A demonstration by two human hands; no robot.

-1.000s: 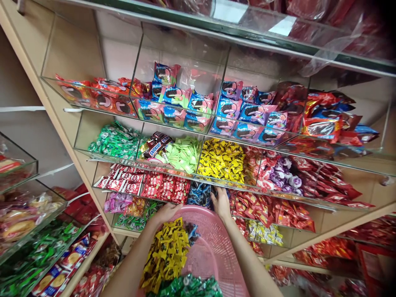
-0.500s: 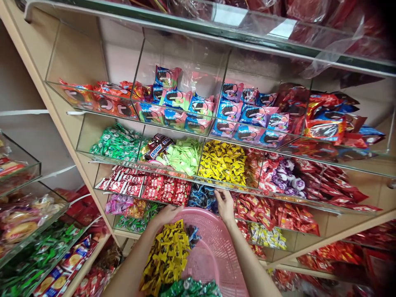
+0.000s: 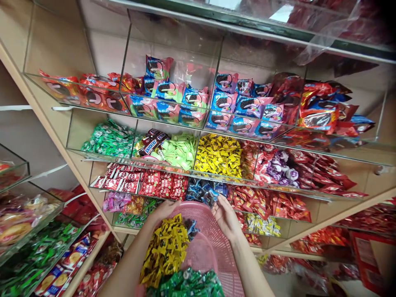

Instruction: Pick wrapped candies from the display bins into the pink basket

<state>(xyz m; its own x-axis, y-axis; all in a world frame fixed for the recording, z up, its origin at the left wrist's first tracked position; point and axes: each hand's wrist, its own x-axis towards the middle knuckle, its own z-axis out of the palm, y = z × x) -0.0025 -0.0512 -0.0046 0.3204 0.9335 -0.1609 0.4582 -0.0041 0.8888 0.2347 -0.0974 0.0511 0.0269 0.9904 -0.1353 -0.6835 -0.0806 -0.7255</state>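
Note:
A pink plastic basket (image 3: 201,247) is at the bottom centre, its far rim close under the candy shelves. My left hand (image 3: 165,209) grips the rim on the left. Inside lie yellow-wrapped candies (image 3: 167,249), green-wrapped candies (image 3: 188,284) and a few blue-wrapped candies (image 3: 191,227). My right hand (image 3: 225,216) is over the basket's far right rim, palm turned inward and fingers curled. Blue-wrapped candies (image 3: 210,194) show at its fingertips, by the front of their shelf compartment. How many the hand holds is unclear.
Glass-fronted shelves (image 3: 173,165) rise ahead, with yellow candies (image 3: 219,154), green candies (image 3: 108,140) and Snickers bars (image 3: 153,142). Blue-pink cookie packs (image 3: 247,105) fill the tier above. Another candy rack (image 3: 31,222) stands at left. A glass shelf edge runs just above my right hand.
My right hand has come from the shelf's edge down toward the basket, its palm turning inward. Blue candies now show at its fingertips. The view has shifted slightly; my left hand stays on the rim.

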